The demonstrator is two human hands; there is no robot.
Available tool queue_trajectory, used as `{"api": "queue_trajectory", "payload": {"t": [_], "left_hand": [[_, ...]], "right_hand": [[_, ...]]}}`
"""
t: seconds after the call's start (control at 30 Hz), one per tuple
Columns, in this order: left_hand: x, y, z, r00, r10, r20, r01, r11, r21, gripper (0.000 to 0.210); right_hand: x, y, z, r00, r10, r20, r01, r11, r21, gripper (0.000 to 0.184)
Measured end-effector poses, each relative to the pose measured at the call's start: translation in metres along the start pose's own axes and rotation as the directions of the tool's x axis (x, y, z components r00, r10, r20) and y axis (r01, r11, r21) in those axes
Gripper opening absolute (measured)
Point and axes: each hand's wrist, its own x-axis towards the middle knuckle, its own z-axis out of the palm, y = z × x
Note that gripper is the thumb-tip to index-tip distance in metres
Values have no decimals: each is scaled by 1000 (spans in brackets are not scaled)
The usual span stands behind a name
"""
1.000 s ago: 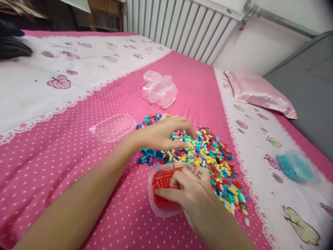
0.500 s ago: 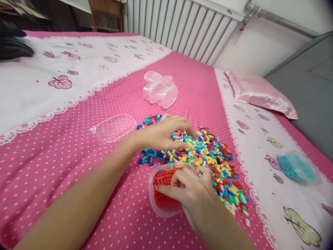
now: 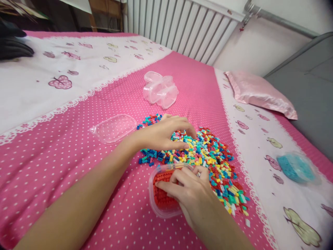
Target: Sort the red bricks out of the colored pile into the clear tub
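A clear plastic container (image 3: 153, 205) sits on the pink bedspread, with rows of small red toy bricks (image 3: 166, 201) packed inside. My right hand (image 3: 191, 189) is bent over its right side. The thumb rests on the red bricks, and other fingers curl over the rim; some fingertips are hidden. Beyond it spreads a loose pile of small multicoloured toy bricks (image 3: 208, 149). Above the pile's left part my left hand (image 3: 171, 133) hovers or rests, palm down. Its thumb and fingers are curved and apart, and nothing shows between them.
A clear lid (image 3: 114, 128) lies left of the pile. Several clear containers (image 3: 160, 91) stand together behind it. On the right are a tub of turquoise pieces (image 3: 296, 167) and a pink pillow (image 3: 256, 92). A radiator (image 3: 179, 27) borders the bed's far side.
My right thumb has shifted slightly up and left over the red bricks, and the hand has moved a little. The container has barely shifted. My left hand looks the same.
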Motion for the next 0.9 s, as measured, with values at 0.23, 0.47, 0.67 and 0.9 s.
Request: {"api": "queue_trajectory", "payload": {"t": [0.23, 0.47, 0.67, 0.9], "left_hand": [[0, 0, 0, 1000, 11, 1, -11, 1000, 13, 23], [0, 0, 0, 1000, 7, 5, -7, 1000, 12, 23], [0, 1, -2, 1000, -3, 4, 3, 1000, 10, 22], [2, -2, -2, 1000, 20, -7, -20, 1000, -14, 21]], "right_hand": [[-5, 6, -11, 999, 39, 2, -39, 994, 104, 34], [-4, 1, -4, 999, 22, 44, -26, 996, 90, 29], [-6, 8, -18, 999, 32, 44, -38, 988, 148, 36], [-15, 27, -23, 981, 143, -131, -153, 985, -75, 37]]}}
